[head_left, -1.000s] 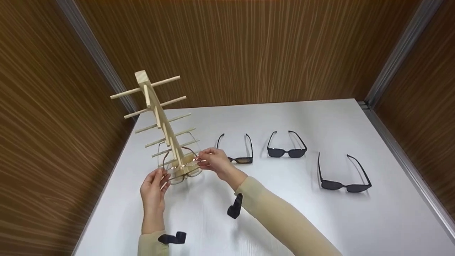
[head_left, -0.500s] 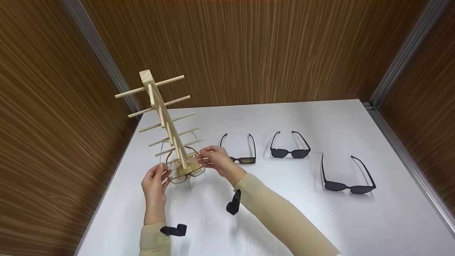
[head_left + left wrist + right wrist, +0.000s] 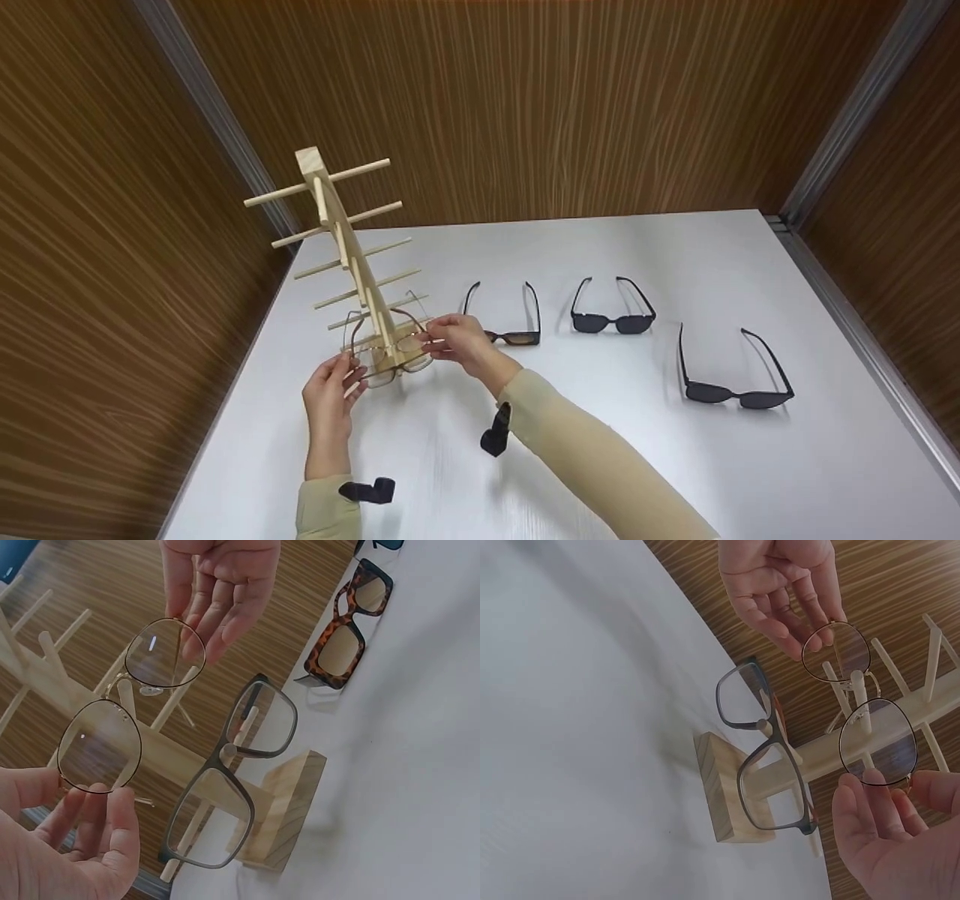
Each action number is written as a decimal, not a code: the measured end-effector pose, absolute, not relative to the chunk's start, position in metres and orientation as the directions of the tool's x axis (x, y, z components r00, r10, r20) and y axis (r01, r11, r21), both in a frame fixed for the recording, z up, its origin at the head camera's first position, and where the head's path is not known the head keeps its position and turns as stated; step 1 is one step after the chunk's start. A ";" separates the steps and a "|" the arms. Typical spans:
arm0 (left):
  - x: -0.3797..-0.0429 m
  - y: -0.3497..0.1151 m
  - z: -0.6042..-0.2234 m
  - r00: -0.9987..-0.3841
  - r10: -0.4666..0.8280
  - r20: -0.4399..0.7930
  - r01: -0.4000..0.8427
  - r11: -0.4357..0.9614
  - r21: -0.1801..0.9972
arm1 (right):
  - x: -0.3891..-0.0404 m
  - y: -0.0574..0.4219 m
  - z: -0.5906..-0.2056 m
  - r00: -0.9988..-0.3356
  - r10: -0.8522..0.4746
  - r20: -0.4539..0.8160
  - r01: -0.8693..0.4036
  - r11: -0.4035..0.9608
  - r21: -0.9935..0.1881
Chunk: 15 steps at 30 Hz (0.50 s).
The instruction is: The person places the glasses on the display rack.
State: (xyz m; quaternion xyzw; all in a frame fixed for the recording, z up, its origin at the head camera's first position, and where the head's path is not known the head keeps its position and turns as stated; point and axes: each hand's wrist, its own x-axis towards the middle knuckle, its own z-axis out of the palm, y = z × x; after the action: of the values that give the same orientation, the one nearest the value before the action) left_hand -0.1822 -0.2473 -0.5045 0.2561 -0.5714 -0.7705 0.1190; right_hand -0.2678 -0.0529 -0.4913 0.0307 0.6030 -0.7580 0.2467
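Thin wire-framed glasses (image 3: 97, 746) are held level at the wooden display stand (image 3: 354, 259). My left hand (image 3: 328, 390) pinches one side of the frame near the hinge, and my right hand (image 3: 461, 346) pinches the other. The bridge is at a short front peg, its nose pads close to the peg in the right wrist view; whether they touch I cannot tell. Their temples reach back on either side of the post. Just below, dark-framed glasses (image 3: 772, 784) hang on the lowest peg, above the stand's wooden base (image 3: 296, 802).
Tortoiseshell sunglasses (image 3: 337, 649), partly behind my right hand in the head view, lie on the white table (image 3: 570, 465). Farther right are two black sunglasses, one nearer the back (image 3: 611, 323) and one nearer the front (image 3: 735, 395). The stand's upper pegs (image 3: 360, 170) stick out sideways.
The head view has shifted slightly. Both hands have come down a little with the wire-framed glasses, whose temple ends sit lower against the stand. The other glasses stay put.
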 end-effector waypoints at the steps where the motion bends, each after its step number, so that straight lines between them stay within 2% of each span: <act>1: -0.182 -0.247 -0.505 -0.841 -0.474 -0.262 -0.111 -0.323 0.940 | -0.268 -0.053 -0.492 -0.877 -0.336 -0.345 0.411 -0.151 -0.899; 15: -0.179 -0.248 -0.513 -0.845 -0.461 -0.270 -0.117 -0.332 0.936 | -0.269 -0.046 -0.501 -0.874 -0.331 -0.356 0.428 -0.175 -0.887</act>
State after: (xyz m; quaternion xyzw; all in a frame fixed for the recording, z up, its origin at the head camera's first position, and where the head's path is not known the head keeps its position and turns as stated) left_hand -0.1791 -0.2485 -0.5130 0.2551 -0.5671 -0.7753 0.1108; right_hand -0.2690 -0.0456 -0.5014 0.0406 0.5924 -0.7655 0.2479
